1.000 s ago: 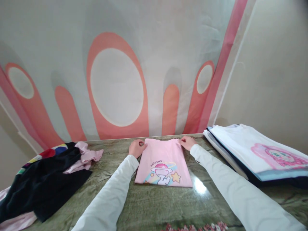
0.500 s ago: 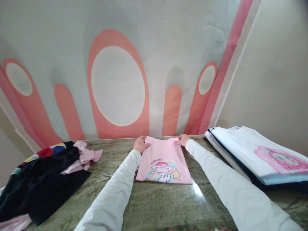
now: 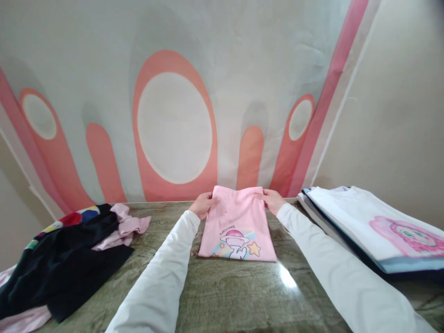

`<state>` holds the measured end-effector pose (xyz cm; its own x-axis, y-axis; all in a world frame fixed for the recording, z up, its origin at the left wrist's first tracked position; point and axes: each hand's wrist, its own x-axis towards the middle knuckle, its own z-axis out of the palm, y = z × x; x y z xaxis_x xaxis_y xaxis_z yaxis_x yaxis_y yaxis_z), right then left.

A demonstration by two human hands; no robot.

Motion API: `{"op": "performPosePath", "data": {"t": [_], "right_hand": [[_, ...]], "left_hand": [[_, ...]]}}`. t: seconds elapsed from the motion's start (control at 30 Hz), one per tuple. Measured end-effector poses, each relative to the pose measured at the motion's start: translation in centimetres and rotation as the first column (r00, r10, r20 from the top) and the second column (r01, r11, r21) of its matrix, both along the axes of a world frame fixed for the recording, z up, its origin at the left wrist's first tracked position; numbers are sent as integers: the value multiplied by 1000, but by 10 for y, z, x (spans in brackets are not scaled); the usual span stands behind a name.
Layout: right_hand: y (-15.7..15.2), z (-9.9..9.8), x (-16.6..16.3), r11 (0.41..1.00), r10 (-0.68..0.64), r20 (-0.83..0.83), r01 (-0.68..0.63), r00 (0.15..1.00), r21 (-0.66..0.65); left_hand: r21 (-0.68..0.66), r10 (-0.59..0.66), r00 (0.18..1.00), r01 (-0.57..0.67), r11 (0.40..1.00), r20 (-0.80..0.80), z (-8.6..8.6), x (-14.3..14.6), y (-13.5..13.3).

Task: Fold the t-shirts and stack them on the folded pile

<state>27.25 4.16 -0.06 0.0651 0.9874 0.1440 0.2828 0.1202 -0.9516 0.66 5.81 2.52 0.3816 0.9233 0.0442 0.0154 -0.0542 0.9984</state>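
A folded pink T-shirt (image 3: 236, 226) with a cartoon print and a yellow star lies in the middle of the green marble table (image 3: 243, 296). My left hand (image 3: 203, 205) pinches its far left corner and my right hand (image 3: 272, 200) pinches its far right corner. Both hands are closed on the cloth. The shirt's far edge is raised off the table, while its near edge still rests on the surface. Both my arms wear white sleeves.
A loose heap of black, pink and multicoloured clothes (image 3: 65, 254) lies at the left. A stack of folded shirts (image 3: 374, 226), a white one with a pink print on top, sits at the right. A hanging cloth with orange ovals (image 3: 173, 120) stands behind the table.
The shirt's far edge has lifted off the table in my two hands. Before, both hands rested low on the flat shirt's far corners.
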Motion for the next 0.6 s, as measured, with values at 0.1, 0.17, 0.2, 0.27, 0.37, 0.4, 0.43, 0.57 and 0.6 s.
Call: {"op": "performPosePath", "data": {"t": [0.1,0.17,0.2,0.27,0.37,0.4,0.43,0.57,0.6], "right_hand": [[-31,31,0,978,203,-334,-173,921,118],[-60,55,1,952,302,-409,-251,861,176],[-76,67,1,943,327,-404,-266,854,201],[-111,87,3,934,340,-344,-272,875,231],[-167,110,7,919,366,-148,-332,919,214],[-185,115,7,906,399,-84,-379,913,189],[-202,120,6,885,454,-28,-447,891,126],[-253,121,-5,751,656,121,-660,745,-12],[-260,116,-9,707,701,148,-707,698,-20]], "left_hand": [[-19,-149,981,153,988,127,35,-9,-18],[30,-264,957,262,965,122,61,-17,-36],[56,-318,943,313,948,100,73,-22,-47],[113,-401,915,395,912,33,97,-32,-74],[187,-539,835,550,814,-106,125,-44,-118],[154,-620,768,640,753,-163,133,-47,-132],[122,-672,713,698,705,-199,138,-49,-145],[-56,-821,473,856,514,-319,146,-51,-182],[-95,-847,414,879,467,-335,143,-51,-188]]}}
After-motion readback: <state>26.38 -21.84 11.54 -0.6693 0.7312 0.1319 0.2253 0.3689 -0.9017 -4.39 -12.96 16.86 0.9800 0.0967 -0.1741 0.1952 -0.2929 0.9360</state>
